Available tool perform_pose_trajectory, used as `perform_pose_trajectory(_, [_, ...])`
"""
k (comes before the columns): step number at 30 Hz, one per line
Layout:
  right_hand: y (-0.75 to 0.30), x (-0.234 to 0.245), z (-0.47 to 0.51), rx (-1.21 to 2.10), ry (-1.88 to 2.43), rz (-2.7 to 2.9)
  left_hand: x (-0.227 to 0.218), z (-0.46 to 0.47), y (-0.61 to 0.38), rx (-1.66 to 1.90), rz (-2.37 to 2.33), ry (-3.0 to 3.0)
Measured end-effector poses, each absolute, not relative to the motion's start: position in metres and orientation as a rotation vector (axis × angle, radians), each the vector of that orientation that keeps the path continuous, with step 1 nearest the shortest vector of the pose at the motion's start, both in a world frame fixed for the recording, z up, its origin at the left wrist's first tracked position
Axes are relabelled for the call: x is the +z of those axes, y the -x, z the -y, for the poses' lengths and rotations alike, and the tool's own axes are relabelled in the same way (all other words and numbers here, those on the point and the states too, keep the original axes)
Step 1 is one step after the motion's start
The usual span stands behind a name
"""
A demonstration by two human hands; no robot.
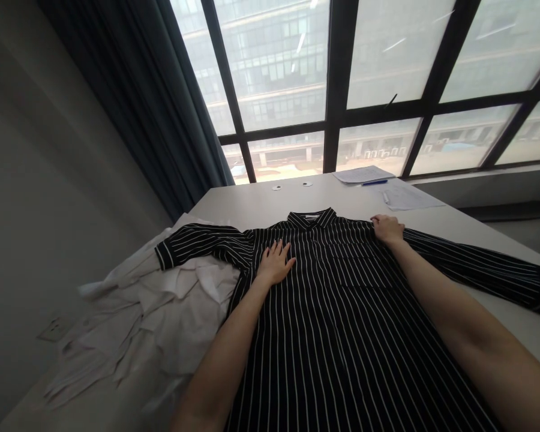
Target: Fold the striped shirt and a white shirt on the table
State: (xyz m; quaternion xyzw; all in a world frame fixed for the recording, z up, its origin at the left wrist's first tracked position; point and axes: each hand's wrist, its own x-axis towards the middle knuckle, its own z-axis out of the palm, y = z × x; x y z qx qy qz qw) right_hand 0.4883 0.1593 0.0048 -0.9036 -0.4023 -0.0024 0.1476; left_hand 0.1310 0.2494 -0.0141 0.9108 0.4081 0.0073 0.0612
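Note:
A black shirt with white stripes [315, 324] lies spread out on the table, its collar toward the window. My left hand [275, 263] rests flat on the upper left of the shirt's front, fingers spread. At the right shoulder seam, my right hand [387, 229] has its fingers curled and pinched on the cloth. The left sleeve is bent and lies over a heap of white clothes; the right sleeve stretches out toward the table's right side. Below, the shirt's hem runs out of view.
White clothes [175, 312] are heaped on the left of the white table [252, 204]. Papers [414, 197] and a blue pen [375, 182] lie at the far right. Two round cable-hole covers sit near the back edge. A dark curtain [162, 108] hangs at the left.

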Motion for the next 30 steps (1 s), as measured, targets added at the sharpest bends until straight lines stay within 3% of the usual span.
perform_pose_trajectory(10, [-0.503, 0.006, -0.170, 0.096, 2.657, 1.176, -0.016, -0.250, -0.130, 0.015, -1.230, -2.751])
perform_pose_trajectory(17, [-0.492, 0.019, -0.174, -0.139, 2.549, 1.301, -0.018, -0.252, -0.130, 0.032, -1.223, -2.759])
perform_pose_trajectory(30, [-0.458, -0.021, -0.200, -0.034, 2.462, 1.625, -0.008, -0.271, -0.141, 0.254, -1.314, -2.782])
